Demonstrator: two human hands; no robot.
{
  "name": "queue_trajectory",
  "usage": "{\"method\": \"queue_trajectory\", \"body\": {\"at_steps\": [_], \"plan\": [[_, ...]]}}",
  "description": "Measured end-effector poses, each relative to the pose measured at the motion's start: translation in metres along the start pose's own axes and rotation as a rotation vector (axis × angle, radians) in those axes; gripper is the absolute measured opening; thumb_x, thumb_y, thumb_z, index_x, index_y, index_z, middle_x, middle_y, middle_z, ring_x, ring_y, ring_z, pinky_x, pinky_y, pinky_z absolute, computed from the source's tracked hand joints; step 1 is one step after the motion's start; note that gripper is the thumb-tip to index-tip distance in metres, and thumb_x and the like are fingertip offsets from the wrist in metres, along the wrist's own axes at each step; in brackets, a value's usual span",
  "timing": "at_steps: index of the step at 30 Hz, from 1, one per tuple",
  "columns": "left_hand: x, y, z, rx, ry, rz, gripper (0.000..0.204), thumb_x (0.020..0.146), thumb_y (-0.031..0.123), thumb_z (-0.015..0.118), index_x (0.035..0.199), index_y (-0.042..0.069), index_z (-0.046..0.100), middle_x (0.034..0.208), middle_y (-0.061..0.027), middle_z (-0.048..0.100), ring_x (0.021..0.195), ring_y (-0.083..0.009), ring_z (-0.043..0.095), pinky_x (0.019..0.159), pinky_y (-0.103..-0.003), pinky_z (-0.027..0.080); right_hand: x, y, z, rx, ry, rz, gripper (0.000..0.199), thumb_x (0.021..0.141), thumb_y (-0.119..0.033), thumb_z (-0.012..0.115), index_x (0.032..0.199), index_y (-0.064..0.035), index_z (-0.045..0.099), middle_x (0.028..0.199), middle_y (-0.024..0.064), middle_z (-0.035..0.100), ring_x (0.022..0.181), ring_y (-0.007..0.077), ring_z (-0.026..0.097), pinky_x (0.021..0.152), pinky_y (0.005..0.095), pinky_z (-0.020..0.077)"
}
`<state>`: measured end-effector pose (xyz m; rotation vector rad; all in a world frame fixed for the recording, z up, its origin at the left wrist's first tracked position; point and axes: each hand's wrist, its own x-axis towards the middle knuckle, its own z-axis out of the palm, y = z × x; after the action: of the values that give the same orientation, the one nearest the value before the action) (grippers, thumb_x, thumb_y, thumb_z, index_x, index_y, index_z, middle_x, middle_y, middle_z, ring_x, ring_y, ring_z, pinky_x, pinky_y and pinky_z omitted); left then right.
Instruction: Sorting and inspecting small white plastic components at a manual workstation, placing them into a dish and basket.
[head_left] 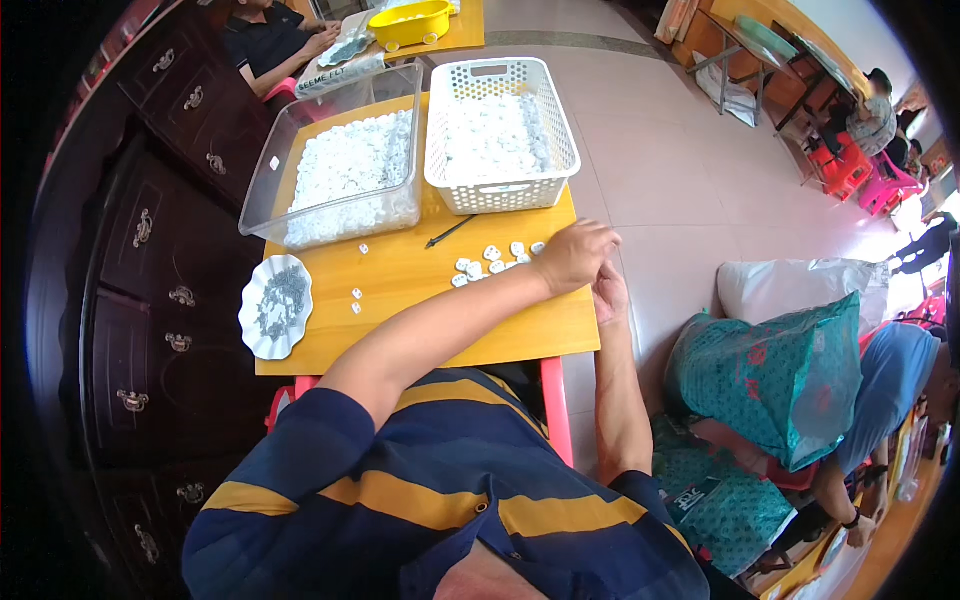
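My left hand (574,258) reaches across to the right edge of the yellow wooden table, fingers curled closed. Just beside it is my right hand (611,296), its fingers bent inward and partly hidden by the left. Whatever lies between them is too small or covered to make out. Next to the left wrist several small white plastic pieces (475,269) with dark holes lie loosely grouped on the table. A thin black tool (451,232) rests behind them. Farther left are a few single white pieces (357,294).
A clear plastic bin (262,208) and a white perforated basket (505,190), both heaped with white pieces, stand at the back. A scalloped white dish (251,318) holds small dark grey bits. Dark drawers (140,320) flank the left; teal bags (765,370) the right. Other people sit nearby.
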<state>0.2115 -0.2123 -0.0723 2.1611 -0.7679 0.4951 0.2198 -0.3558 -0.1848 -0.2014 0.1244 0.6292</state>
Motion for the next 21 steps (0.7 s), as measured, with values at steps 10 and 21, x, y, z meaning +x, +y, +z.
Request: {"method": "queue_trajectory", "body": {"at_steps": [10,21], "plan": [[-0.038,0.022,-0.028,0.431,-0.045,-0.185,0.057,0.089,0.04,0.062,0.134,0.004,0.055,0.144,-0.0251,0.045,0.137,-0.0436,0.036,0.114,-0.055,0.026,0.004,-0.001,-0.001,-0.179,-0.063,-0.083,0.048,0.106,-0.037,0.046,0.137,-0.0016,0.053,0.134,0.0168,0.06,0.123,0.0322,0.057,0.11,0.0487,0.0423],[-0.027,0.009,-0.003,0.271,-0.121,-0.029,0.036,0.091,0.025,0.066,0.118,0.001,0.062,0.128,-0.0226,0.057,0.129,-0.0424,0.048,0.111,-0.048,0.038,-0.014,0.008,0.039,-0.232,0.125,-0.062,0.04,0.106,-0.039,0.048,0.127,-0.0064,0.057,0.125,0.0141,0.063,0.115,0.0306,0.062,0.101,0.0459,0.0511]]}}
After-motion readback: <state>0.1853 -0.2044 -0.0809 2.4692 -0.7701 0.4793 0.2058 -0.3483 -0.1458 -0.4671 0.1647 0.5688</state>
